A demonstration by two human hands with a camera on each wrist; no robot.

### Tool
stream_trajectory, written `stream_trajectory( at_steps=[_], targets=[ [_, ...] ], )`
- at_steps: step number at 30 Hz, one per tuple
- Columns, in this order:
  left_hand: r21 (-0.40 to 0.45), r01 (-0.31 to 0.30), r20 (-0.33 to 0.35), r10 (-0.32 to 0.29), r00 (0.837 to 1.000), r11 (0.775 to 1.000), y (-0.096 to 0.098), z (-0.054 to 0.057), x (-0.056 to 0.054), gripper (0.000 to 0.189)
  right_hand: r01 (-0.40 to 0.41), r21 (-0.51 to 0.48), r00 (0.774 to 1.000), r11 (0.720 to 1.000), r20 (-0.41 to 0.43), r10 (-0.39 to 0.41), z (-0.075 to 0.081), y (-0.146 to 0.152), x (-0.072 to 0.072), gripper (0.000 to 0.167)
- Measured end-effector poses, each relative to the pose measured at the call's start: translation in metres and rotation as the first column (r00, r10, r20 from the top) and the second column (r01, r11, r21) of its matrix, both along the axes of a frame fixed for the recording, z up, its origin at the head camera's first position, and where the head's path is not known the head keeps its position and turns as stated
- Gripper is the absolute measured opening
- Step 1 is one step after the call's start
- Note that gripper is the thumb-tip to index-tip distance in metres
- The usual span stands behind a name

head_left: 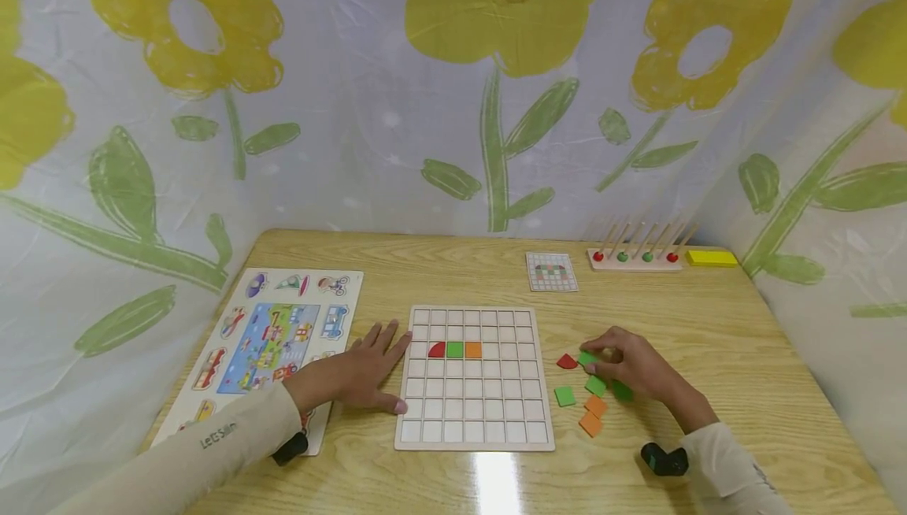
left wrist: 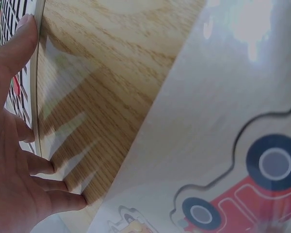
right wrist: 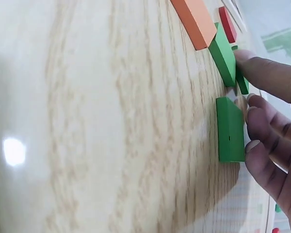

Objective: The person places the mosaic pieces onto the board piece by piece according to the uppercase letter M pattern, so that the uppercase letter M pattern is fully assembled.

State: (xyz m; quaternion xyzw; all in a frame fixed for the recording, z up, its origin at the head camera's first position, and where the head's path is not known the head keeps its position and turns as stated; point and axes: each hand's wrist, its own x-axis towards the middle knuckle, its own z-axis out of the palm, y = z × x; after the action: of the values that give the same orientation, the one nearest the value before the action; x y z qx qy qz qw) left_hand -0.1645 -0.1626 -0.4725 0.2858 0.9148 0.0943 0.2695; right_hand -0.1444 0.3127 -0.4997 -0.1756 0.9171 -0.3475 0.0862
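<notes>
A white grid board (head_left: pixel 475 413) lies in the middle of the table. In one of its rows sit a red quarter-round tile (head_left: pixel 437 350), a green square tile (head_left: pixel 455 350) and an orange square tile (head_left: pixel 473 350). My left hand (head_left: pixel 368 373) rests with spread fingers at the board's left edge, thumb touching its rim. Right of the board, my right hand (head_left: pixel 634 361) pinches a green tile (head_left: pixel 586 358) between thumb and fingers. Around it lie a red piece (head_left: pixel 566 361), more green tiles (head_left: pixel 564 397) and two orange tiles (head_left: pixel 590 424). In the right wrist view another green tile (right wrist: pixel 230 131) lies beside the fingertips.
A picture puzzle board (head_left: pixel 340 283) lies at the left, partly under the left forearm. Toward the back are a small pattern card (head_left: pixel 552 272), a pegged stand (head_left: pixel 635 263) with red and green beads, and a yellow block (head_left: pixel 712 258). Flowered cloth (head_left: pixel 340 145) surrounds the table.
</notes>
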Motion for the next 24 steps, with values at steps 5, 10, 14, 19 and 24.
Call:
stream_trajectory(
  at_steps=[5,10,14,19,24],
  targets=[
    [0.006,-0.002,-0.004,0.002,1.000,1.000,-0.0012,-0.0021,0.0000,0.116,0.010,0.002,1.000,1.000,0.020,-0.010,-0.0016,-0.0001,-0.0018,0.034],
    [0.000,-0.001,0.002,0.001,1.000,1.000,-0.0012,-0.0013,0.0005,0.115,0.013,0.005,1.000,1.000,0.023,-0.013,-0.0020,-0.0001,-0.0021,0.031],
    [0.005,0.007,0.011,-0.007,1.000,1.000,0.0011,0.0006,0.0000,0.114,0.020,0.025,0.999,0.999,0.024,-0.021,-0.0012,0.0005,-0.0018,0.027],
    [0.007,-0.004,0.012,0.004,1.000,1.000,0.0017,0.0014,-0.0003,0.114,-0.013,-0.022,0.997,1.000,0.079,0.015,-0.0007,-0.0015,-0.0042,0.023],
    [0.003,-0.004,0.001,0.004,1.000,1.000,0.0000,0.0006,-0.0001,0.114,-0.031,-0.083,0.992,0.996,0.116,0.041,-0.0009,-0.0051,-0.0061,0.018]
  ],
)
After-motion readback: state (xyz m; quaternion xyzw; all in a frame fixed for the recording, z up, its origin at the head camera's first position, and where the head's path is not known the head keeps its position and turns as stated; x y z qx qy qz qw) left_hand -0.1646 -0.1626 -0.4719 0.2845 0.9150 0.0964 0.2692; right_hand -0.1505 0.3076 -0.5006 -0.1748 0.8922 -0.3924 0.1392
